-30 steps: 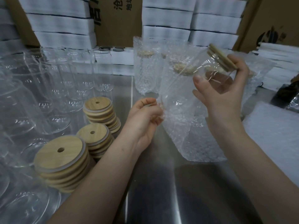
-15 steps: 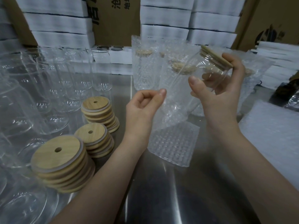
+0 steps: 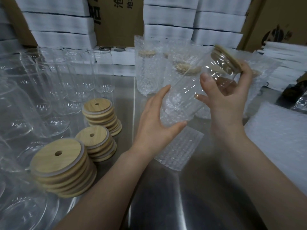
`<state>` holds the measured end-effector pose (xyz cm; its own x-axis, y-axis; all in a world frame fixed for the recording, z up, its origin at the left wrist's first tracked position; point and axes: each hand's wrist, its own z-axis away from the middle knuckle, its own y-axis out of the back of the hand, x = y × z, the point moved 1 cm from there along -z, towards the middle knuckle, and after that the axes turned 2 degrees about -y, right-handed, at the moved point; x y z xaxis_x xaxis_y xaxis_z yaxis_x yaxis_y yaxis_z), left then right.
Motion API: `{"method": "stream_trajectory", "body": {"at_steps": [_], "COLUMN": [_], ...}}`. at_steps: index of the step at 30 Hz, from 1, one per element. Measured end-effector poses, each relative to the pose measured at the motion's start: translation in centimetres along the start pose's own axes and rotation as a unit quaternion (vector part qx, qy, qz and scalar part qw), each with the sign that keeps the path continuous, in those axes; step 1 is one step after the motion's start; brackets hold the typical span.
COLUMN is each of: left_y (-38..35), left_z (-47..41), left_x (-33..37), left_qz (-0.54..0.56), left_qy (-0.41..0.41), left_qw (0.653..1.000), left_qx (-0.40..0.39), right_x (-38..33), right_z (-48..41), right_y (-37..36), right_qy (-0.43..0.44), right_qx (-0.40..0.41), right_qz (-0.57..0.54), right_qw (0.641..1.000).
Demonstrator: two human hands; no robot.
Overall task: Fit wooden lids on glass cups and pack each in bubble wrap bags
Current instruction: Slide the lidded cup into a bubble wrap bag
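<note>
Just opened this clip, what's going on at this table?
A person is bagging a glass cup. The right hand holds it tilted, with its wooden lid fitted on. The left hand grips a bubble wrap bag around the cup's lower end; the bag's other end trails on the steel table. Bagged cups stand behind, with stacks of lids and bare glass cups to the left.

Steel table (image 3: 191, 196), lid stacks (image 3: 63, 168), empty glass cups (image 3: 54, 83), wrapped cups (image 3: 147, 72)
</note>
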<state>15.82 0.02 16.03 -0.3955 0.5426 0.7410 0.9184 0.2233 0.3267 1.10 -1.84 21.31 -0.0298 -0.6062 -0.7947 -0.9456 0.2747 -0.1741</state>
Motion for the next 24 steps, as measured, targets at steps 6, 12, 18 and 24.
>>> {"method": "stream_trajectory", "body": {"at_steps": [6, 12, 18, 24], "left_y": [0.1, 0.0, 0.1, 0.3], "left_z": [0.2, 0.3, 0.2, -0.1], "left_x": [0.8, 0.9, 1.2, 0.5], "left_qz": [0.050, 0.115, 0.127, 0.090], "left_qy": [0.021, 0.033, 0.005, -0.021], "left_qw": [0.998, 0.992, 0.987, 0.995], "left_qx": [0.018, 0.047, 0.102, 0.040], "right_x": [-0.1, -0.1, 0.1, 0.1], "right_z": [0.6, 1.2, 1.5, 1.3], "right_y": [-0.3, -0.8, -1.2, -1.0], "right_qy": [0.018, 0.029, 0.007, 0.018], "right_qx": [-0.051, -0.098, -0.145, -0.138], "right_qz": [0.028, 0.058, 0.043, 0.051], "right_qw": [0.998, 0.993, 0.989, 0.989]}}
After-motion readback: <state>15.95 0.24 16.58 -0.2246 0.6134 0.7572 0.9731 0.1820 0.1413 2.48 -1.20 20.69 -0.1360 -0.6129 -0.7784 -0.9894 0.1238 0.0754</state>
